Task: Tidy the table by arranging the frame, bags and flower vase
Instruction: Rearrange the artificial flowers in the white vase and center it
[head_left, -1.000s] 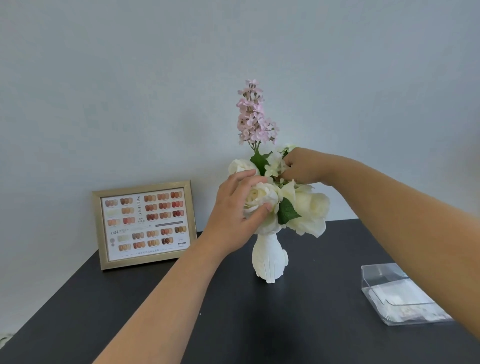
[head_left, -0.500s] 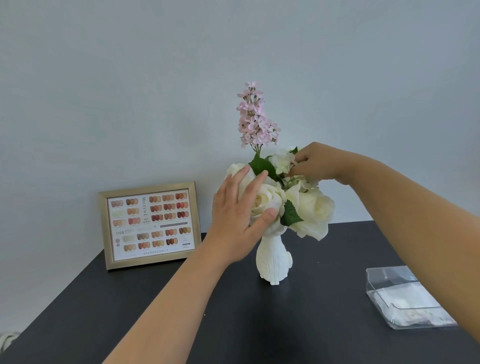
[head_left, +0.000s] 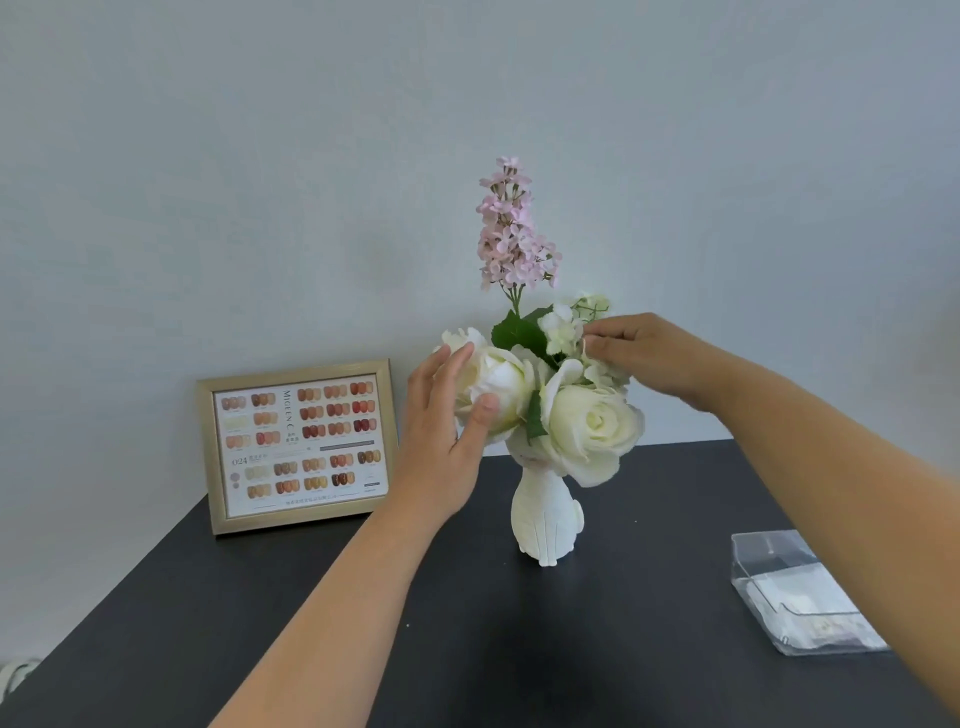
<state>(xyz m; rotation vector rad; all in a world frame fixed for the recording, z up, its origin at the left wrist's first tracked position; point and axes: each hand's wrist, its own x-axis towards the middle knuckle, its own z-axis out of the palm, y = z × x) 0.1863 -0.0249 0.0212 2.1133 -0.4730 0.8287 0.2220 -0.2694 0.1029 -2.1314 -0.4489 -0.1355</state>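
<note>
**Fluffing the bouquet, hands easing outward**

Since the earlier frame my left hand (head_left: 447, 436) has loosened off the white rose (head_left: 501, 387): its fingers (head_left: 449, 364) now stand straight and fairly wide, only brushing the petals, thumb resting on the bloom's front. My right hand (head_left: 641, 353) has slid outward and up to the small white blossoms (head_left: 563, 325), fingers narrowed into a pinch on them.

Reading left to right: the frame (head_left: 298, 447) leans upright against the wall at the tabletop's back left corner, apparently already placed. The flower vase (head_left: 545, 519) stands mid-tabletop, upright; I judge the left hand steadies the bunch while the right teases a sprig into shape. A clear bag (head_left: 800, 597) lies flat near the right edge, well apart from the vase.

The tabletop (head_left: 649, 649) is matte black; a plain pale wall (head_left: 260, 182) rises behind it.
</note>
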